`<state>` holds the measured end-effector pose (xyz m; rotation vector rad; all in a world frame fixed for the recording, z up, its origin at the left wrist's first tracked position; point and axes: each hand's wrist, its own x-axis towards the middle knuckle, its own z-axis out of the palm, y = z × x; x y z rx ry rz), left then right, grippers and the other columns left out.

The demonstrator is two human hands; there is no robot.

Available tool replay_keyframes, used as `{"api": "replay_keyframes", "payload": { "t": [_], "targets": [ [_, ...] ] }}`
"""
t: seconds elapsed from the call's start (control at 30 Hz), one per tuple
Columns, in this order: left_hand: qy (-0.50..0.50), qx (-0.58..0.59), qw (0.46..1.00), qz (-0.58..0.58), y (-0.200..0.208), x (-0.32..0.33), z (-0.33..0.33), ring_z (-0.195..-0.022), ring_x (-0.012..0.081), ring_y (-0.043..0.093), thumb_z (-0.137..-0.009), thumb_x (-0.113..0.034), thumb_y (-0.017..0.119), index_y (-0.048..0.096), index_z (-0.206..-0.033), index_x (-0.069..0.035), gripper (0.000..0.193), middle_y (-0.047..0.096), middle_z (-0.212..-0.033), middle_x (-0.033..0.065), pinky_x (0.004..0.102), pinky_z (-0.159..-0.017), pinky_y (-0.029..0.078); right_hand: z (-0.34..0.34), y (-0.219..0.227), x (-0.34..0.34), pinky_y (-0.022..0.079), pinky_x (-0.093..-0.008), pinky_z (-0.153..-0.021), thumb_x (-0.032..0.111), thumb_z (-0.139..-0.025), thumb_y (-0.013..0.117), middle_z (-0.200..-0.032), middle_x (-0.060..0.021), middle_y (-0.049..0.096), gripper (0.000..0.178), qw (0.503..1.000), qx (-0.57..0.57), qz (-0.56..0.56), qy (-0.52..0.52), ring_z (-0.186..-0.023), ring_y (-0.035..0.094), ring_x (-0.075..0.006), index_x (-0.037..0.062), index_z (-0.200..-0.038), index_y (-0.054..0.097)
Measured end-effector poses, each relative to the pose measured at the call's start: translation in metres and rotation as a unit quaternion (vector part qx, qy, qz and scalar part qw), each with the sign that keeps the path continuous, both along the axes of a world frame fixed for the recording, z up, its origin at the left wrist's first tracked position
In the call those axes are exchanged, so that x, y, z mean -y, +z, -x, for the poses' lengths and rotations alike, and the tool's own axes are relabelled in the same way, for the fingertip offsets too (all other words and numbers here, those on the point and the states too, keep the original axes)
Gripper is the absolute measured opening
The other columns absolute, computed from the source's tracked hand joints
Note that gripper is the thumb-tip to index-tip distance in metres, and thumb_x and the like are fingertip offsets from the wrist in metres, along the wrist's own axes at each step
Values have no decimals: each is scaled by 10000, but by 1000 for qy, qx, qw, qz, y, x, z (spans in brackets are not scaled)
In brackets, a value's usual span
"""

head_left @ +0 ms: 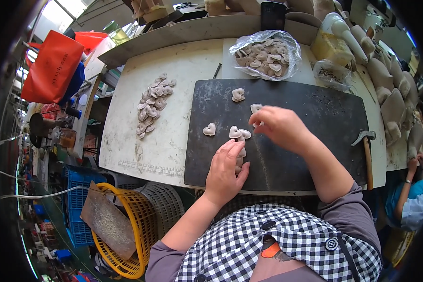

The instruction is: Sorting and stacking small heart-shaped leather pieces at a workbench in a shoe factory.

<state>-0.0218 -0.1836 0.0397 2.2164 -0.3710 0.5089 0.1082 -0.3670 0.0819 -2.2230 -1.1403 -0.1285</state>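
Fingers of the left hand (226, 170) press flat on pale heart-shaped pieces (240, 155) stacked toward the black rubber mat's (310, 113) near edge, while the right hand (279, 126) pinches another.

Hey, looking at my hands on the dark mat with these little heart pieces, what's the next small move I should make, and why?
Probably bring the right hand down to set its heart piece on the dark mat. The left hand already rests on a small stack near the front edge, and loose hearts lie apart beside it, so that piece seems the one in motion.
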Motion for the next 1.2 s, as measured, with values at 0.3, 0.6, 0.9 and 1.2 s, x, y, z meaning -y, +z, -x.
{"api": "replay_keyframes", "payload": {
  "t": [0.3,0.6,0.9,1.2],
  "targets": [
    [-3,9,998,-66,-4,1,-3,-1133,307,563,-770,-63,748,649,-1073,-96,320,604,-1116,82,421,-966,445,5,-6,58,494,-372,-800,108,-784,759,-964,-89,632,166,991,31,1,-127,-930,597,-278,77,-924,675],
    [3,13,997,-74,-3,3,-2,-1086,307,574,-748,-41,754,661,-1028,-85,298,611,-1069,80,420,-947,452,5,-14,53,497,-365,-841,172,-762,793,-1001,-68,622,219,994,22,-17,-105,-957,586,-267,91,-935,686],
    [5,15,997,-71,-2,4,-3,-1071,313,583,-745,-30,751,672,-988,-75,260,620,-1051,87,423,-935,464,5,-21,52,471,-397,-909,207,-755,802,-1053,-55,611,244,995,47,-20,-81,-1004,574,-270,100,-943,688],
    [3,25,997,-69,-3,3,-4,-1050,309,600,-741,-6,745,670,-973,-75,254,625,-1037,87,434,-954,466,3,-25,49,469,-391,-869,205,-761,792,-1001,-70,597,195,996,31,2,-83,-979,560,-265,79,-826,657]
  ]
}}
